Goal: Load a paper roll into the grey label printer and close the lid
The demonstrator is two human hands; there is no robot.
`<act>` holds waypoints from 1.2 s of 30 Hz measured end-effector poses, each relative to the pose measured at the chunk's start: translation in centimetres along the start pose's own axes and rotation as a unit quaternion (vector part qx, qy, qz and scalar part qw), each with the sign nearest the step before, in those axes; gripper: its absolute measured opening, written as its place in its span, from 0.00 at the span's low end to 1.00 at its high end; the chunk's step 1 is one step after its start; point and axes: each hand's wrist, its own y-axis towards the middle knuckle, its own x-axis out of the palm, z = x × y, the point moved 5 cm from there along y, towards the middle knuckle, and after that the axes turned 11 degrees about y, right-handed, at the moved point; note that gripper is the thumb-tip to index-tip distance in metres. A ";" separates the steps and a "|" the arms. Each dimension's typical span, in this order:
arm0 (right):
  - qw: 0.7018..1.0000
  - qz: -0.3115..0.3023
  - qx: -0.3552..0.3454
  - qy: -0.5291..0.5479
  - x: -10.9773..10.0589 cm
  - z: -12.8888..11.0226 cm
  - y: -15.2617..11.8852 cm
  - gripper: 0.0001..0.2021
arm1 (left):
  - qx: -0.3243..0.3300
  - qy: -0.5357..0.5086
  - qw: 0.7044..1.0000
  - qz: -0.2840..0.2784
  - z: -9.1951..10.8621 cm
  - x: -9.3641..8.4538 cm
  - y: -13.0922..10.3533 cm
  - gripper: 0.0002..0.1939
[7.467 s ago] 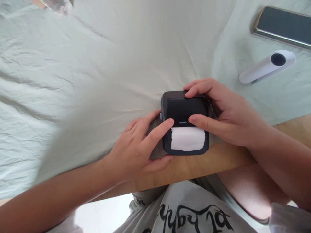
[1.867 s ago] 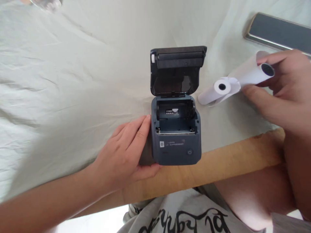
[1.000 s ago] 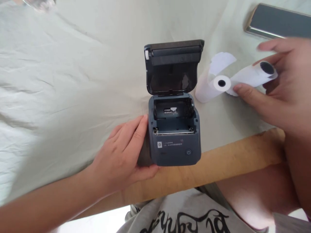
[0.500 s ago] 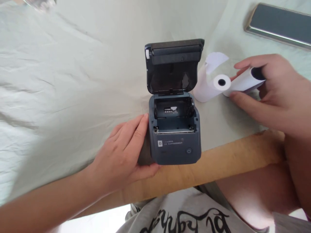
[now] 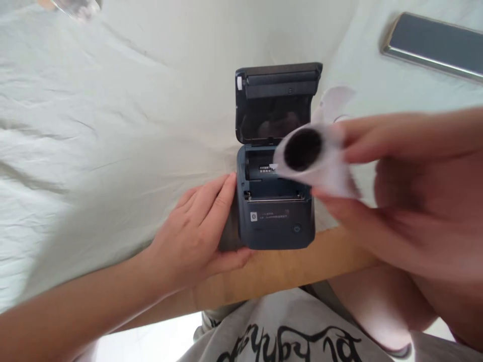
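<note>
A dark blue label printer (image 5: 275, 223) stands near the table's front edge, its black lid (image 5: 277, 108) tipped up and back. Its paper compartment is exposed, with a small label inside. Against the printer's left side and front corner my left hand (image 5: 190, 229) is closed, fingers along the side and thumb at the front. My right hand (image 5: 400, 186) grips a white paper roll (image 5: 334, 163), blurred by motion, above the printer's right side. The roll's dark hollow core faces left and hides part of the compartment. Behind it, a second paper roll (image 5: 337, 100) is mostly covered.
A dark flat slab like a phone (image 5: 437, 45) lies at the far right. Pale wrinkled cloth (image 5: 132, 100) covers the table, with bare wooden edge (image 5: 332, 256) along the front. Something clear and shiny (image 5: 81, 7) sits at the top left corner.
My right hand has lifted the paper roll off the cloth and carried it left, over the printer. My left hand stays against the printer, which appears slightly farther right in view.
</note>
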 end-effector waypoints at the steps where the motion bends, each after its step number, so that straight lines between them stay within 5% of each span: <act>1: 0.999 0.009 -0.042 0.018 0.7 -1.4 0.1 0.18 | -0.002 -0.001 1.000 -0.001 0.0 0.0 0.0 0.53; 5: 0.985 0.086 -0.149 0.022 2.3 -4.4 0.3 0.17 | -0.012 -0.004 1.000 -0.003 0.1 0.0 0.0 0.52; 17: 0.968 0.113 -0.214 0.073 2.7 -3.4 0.8 0.11 | 0.013 0.025 0.999 0.022 0.5 0.2 0.3 0.49; 27: 0.948 0.026 -0.298 0.111 2.1 -3.7 -0.3 0.11 | 0.007 0.010 0.999 0.050 0.5 0.0 0.3 0.51; 32: 0.942 -0.024 -0.313 0.120 2.5 -3.6 -0.6 0.07 | 0.015 -0.015 0.997 0.069 0.5 0.1 0.0 0.35; 36: 0.955 0.018 -0.274 0.115 1.8 -3.4 -0.6 0.02 | 0.007 -0.044 0.998 0.051 0.4 0.3 -0.4 0.28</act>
